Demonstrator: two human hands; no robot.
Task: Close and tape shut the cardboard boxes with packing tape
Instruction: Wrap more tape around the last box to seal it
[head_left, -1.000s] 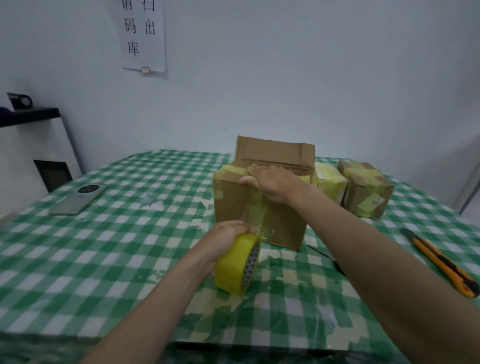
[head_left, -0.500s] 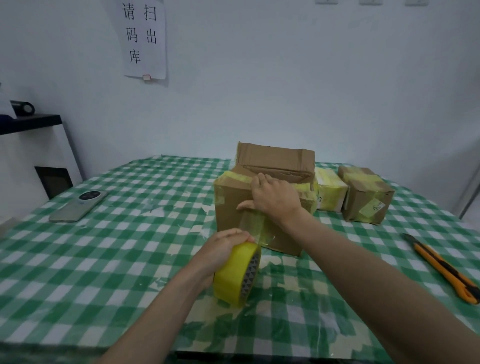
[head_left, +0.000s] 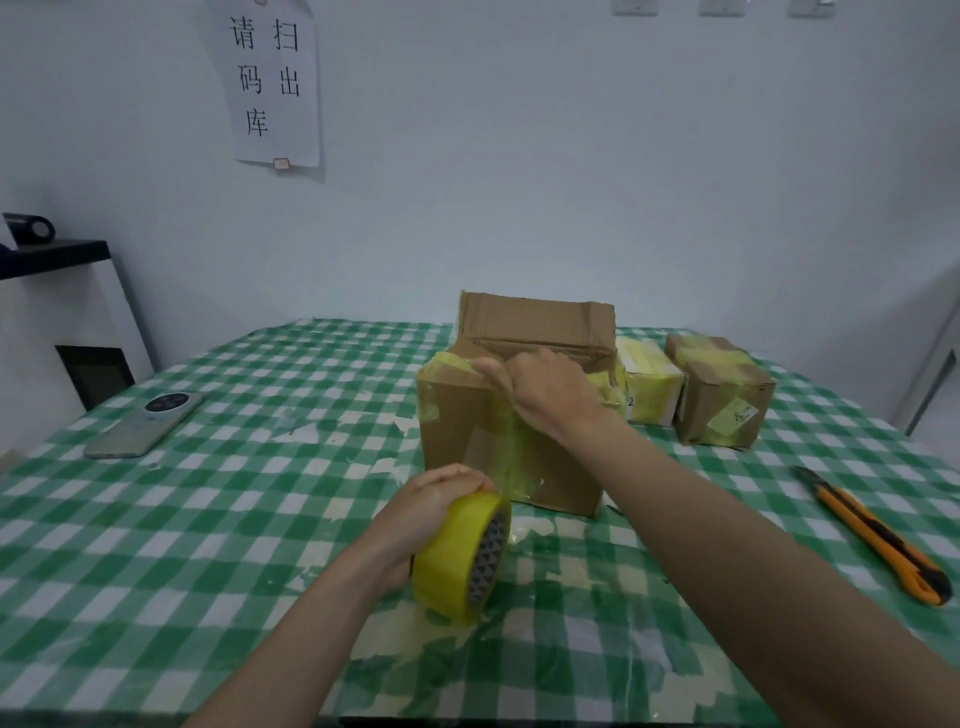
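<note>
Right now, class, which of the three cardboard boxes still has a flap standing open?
The large box nearest the person, under the right hand: its back flap stands upright. The two small boxes behind are taped shut.
</note>
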